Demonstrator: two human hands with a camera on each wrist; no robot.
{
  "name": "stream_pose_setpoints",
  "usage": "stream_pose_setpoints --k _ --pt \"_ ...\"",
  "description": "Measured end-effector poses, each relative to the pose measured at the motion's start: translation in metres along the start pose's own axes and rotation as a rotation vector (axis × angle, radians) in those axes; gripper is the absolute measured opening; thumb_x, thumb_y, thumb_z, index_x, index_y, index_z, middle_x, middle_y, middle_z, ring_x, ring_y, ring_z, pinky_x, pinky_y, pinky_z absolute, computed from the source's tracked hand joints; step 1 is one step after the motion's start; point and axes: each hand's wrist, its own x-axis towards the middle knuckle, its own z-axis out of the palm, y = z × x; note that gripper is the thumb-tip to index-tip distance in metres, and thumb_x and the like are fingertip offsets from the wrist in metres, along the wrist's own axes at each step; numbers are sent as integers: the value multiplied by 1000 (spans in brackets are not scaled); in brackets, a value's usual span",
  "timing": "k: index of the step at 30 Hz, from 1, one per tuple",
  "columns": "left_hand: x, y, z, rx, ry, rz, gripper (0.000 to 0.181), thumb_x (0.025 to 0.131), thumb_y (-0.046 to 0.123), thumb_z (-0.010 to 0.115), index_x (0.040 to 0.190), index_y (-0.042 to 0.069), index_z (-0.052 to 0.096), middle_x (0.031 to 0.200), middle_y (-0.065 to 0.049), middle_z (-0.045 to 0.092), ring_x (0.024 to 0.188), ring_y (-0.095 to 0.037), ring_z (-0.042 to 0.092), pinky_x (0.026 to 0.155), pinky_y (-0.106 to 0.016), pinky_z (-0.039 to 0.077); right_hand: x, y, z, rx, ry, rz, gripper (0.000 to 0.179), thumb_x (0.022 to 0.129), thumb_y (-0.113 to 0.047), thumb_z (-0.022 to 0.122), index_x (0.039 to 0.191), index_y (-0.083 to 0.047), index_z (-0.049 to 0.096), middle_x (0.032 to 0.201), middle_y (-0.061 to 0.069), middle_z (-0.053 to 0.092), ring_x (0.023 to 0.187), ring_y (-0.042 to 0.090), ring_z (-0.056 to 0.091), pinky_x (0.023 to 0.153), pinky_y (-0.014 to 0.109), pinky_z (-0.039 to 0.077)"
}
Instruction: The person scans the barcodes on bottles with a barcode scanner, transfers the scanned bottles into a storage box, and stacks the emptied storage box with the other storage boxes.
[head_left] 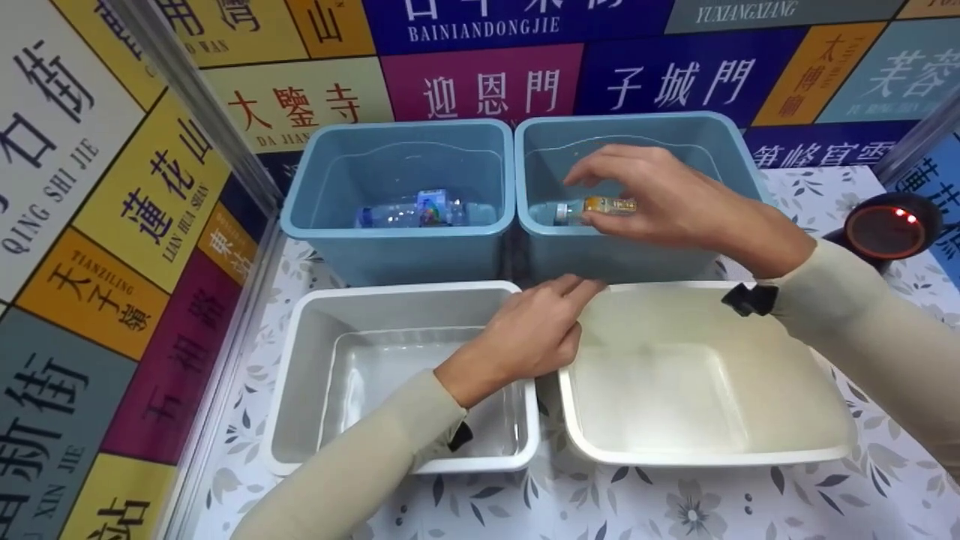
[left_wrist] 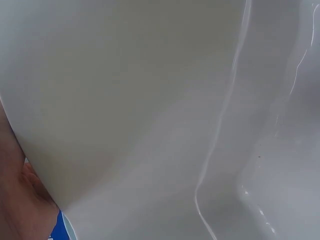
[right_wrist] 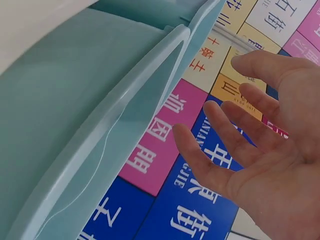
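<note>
My right hand point(head_left: 664, 195) hovers over the right blue bin point(head_left: 630, 259), its fingers spread and loosely bent. Nothing lies between those fingers in the right wrist view, where the hand point(right_wrist: 265, 150) is beside the bin's rim point(right_wrist: 125, 95). Down in that bin lies a small plastic bottle point(head_left: 596, 204) with an orange label and white cap, partly hidden by the hand. My left hand point(head_left: 536, 330) is over the adjoining rims of two white bins, fingers loosely extended toward the right one; contact with the rim cannot be told.
The left blue bin point(head_left: 397, 255) holds a clear bottle point(head_left: 431, 208) with a blue label. In front stand a left white bin point(head_left: 300, 375) and a cream-white right bin point(head_left: 697, 454). A black device point(head_left: 892, 225) with red lights stands at the right. Printed panels point(head_left: 480, 82) border the table.
</note>
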Motion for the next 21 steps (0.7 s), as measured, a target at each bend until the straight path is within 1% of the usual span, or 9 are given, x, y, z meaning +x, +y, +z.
stream_pose_setpoints --k 5,10,16,21 --pt "0 0 0 -14 -7 -4 54 92 12 48 145 16 49 131 -3 63 112 -17 66 84 -36 59 -17 4 0 20 27 7 40 88 -16 76 126 -13 65 124 4 67 110 17 66 84 42 61" --pt "0 0 0 -17 -18 -15 53 93 12 48 146 16 49 133 -3 63 113 -17 66 85 -36 59 -35 10 1 32 23 23 43 87 -15 77 128 -15 64 125 4 67 110 18 67 79 43 62" --pt "0 0 0 -26 -24 -17 54 92 12 48 146 16 48 132 -3 63 112 -17 66 85 -36 59 -54 17 0 29 52 17 44 85 -11 78 127 -16 66 124 4 68 108 20 68 76 42 62" --pt "0 -1 0 -29 -19 -6 54 92 11 48 146 15 48 131 -4 63 111 -18 67 83 -36 59 -71 19 0 30 45 36 46 84 -11 79 128 -17 66 125 2 68 108 19 68 75 41 62"
